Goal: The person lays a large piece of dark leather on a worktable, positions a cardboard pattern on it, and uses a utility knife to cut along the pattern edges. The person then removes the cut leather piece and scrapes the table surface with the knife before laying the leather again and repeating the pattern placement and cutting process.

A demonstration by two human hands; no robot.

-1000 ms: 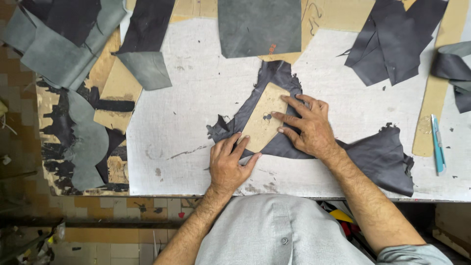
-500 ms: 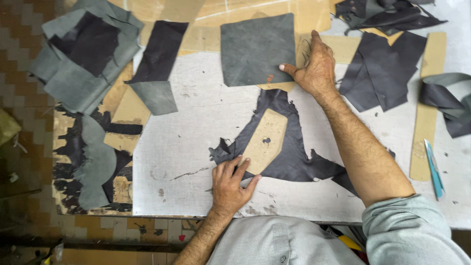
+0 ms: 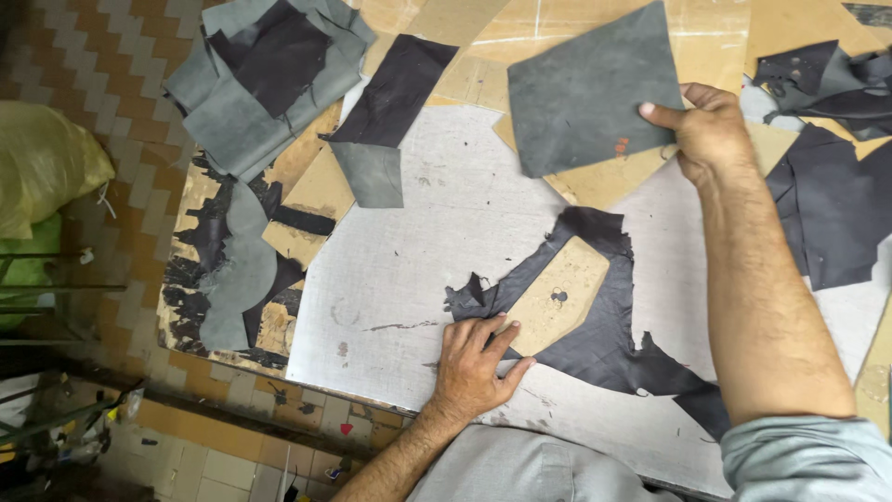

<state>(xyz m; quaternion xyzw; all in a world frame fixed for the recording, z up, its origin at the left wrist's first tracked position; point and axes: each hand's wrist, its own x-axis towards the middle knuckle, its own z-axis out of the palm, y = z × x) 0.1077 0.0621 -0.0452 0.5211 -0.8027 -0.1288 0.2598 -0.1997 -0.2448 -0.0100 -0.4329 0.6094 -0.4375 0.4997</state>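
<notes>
Right hand (image 3: 711, 130) pinching grey leather sheet (image 3: 595, 88) by its right edge, thumb on top, sheet lifted over far side of counter (image 3: 418, 232). Left hand (image 3: 474, 363) flat, fingers spread, pressing near end of tan cardboard template (image 3: 557, 296), lying on ragged dark leather scrap (image 3: 604, 344) at counter's near edge. More dark and grey offcuts (image 3: 269, 74) piled at far left corner.
</notes>
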